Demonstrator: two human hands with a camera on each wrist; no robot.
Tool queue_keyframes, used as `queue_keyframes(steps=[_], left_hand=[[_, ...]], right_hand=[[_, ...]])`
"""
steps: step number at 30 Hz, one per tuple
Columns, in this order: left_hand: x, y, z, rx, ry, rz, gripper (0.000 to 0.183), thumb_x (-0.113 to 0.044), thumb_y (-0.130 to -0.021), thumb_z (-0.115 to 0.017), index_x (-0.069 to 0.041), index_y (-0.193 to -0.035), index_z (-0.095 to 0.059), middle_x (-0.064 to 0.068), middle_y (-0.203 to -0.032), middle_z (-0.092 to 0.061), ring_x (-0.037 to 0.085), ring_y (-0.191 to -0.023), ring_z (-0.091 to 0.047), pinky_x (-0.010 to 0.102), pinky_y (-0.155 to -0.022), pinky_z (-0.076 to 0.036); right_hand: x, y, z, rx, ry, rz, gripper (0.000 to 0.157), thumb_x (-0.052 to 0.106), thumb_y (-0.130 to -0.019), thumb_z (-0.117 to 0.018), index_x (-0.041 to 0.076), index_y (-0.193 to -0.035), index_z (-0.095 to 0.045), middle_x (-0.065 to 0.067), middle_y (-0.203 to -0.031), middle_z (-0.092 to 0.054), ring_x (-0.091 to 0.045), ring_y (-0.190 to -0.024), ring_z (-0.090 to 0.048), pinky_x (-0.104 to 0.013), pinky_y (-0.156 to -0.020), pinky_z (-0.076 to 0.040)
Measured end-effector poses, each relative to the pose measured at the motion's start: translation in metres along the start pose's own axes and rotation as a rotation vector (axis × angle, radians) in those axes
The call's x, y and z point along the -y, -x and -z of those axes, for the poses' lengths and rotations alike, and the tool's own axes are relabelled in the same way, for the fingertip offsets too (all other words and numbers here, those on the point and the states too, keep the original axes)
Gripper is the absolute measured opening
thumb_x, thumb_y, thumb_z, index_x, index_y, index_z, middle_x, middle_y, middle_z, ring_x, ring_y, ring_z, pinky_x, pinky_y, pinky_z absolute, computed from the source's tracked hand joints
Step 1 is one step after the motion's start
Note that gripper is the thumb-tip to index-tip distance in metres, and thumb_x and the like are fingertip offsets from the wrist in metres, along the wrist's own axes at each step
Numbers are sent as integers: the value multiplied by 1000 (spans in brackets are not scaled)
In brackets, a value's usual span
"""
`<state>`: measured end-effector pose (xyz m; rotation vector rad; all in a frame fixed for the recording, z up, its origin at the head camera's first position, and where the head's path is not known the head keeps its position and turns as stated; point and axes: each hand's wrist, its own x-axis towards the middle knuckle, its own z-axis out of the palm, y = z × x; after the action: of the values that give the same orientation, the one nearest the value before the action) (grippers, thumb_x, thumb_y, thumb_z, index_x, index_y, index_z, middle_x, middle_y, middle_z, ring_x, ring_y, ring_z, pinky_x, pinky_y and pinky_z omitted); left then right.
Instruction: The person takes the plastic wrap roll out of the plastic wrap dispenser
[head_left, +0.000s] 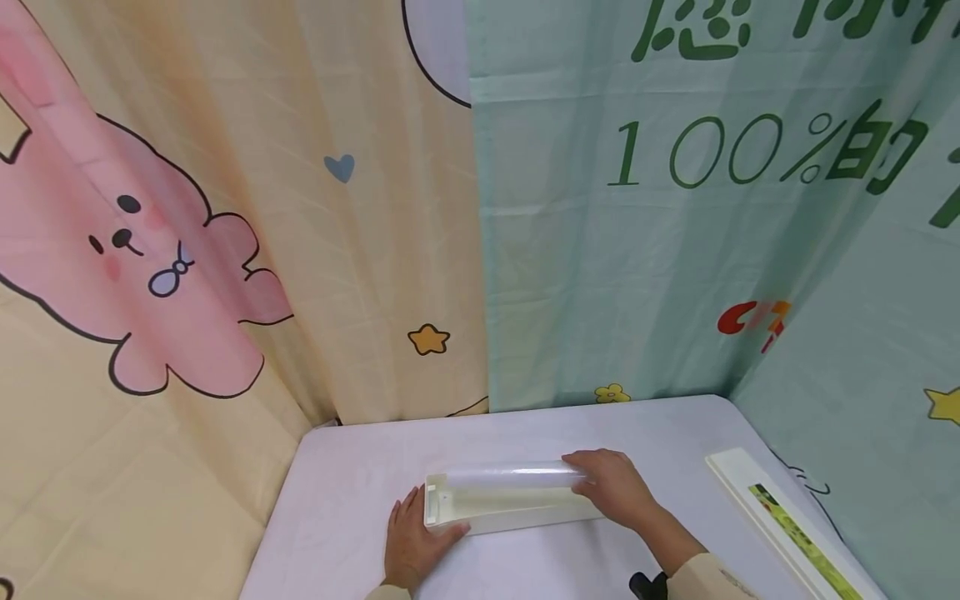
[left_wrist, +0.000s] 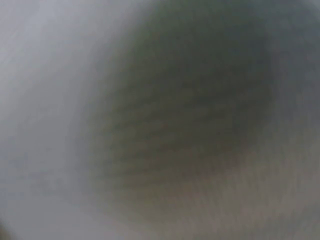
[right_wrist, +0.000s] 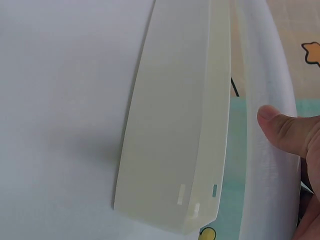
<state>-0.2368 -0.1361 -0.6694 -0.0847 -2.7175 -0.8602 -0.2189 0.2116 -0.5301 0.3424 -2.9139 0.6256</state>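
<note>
A long cream-white box [head_left: 517, 525], open at the top, lies lengthwise on the table. My left hand [head_left: 418, 542] grips its left end, thumb along the front and fingers behind. In my right hand [head_left: 617, 487] is a roll of clear plastic film [head_left: 510, 476], held near its right end along the box's back edge. From the right wrist view, the thumb [right_wrist: 292, 132] presses on the film roll [right_wrist: 270, 150], and the box [right_wrist: 162, 115] lies beside it. Blur hides everything in the left wrist view.
A long white lid-like piece [head_left: 738, 475] with a yellow-green label strip lies at the table's right side. The white table [head_left: 360, 458] is bordered by printed curtains [head_left: 390, 250] at the back and sides. Something small and black [head_left: 647, 585] shows by the right sleeve.
</note>
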Motion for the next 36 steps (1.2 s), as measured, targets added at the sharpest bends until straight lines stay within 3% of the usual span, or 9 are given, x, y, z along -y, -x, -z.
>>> queue_keyframes(steps=[4, 13, 29, 36], left_hand=[[0, -1, 0, 14, -10, 10, 112, -77, -64, -78, 1, -141, -54, 21, -138, -63, 38, -136, -53, 56, -122, -32], [0, -1, 1, 14, -13, 7, 111, -76, -64, -78, 1, -141, -54, 21, -139, -63, 39, -136, -53, 57, -122, -33], [0, -2, -1, 11, -17, 1, 112, -76, -64, -77, 1, -141, -54, 21, -138, -63, 38, -137, -53, 57, -122, -33], [1, 0, -2, 12, -17, 5, 113, -77, -64, -77, 1, -142, -54, 20, -139, -63, 37, -137, -52, 57, -122, -32]], right_hand=[[-5, 6, 4, -40, -21, -58, 43, 18, -84, -81, 18, -126, -72, -1, -125, -75, -27, -119, -68, -55, -105, -51], [-22, 24, 5, -132, -7, -86, 48, 18, -83, -83, 15, -128, -70, -6, -126, -74, -30, -117, -68, -57, -102, -53], [-51, 58, 2, -364, -36, -210, 50, 16, -82, -84, 8, -129, -69, -18, -124, -73, -42, -113, -68, -62, -93, -56], [-68, 71, 5, -390, 4, -285, 52, 16, -82, -83, 5, -130, -67, -23, -126, -70, -47, -112, -66, -65, -91, -54]])
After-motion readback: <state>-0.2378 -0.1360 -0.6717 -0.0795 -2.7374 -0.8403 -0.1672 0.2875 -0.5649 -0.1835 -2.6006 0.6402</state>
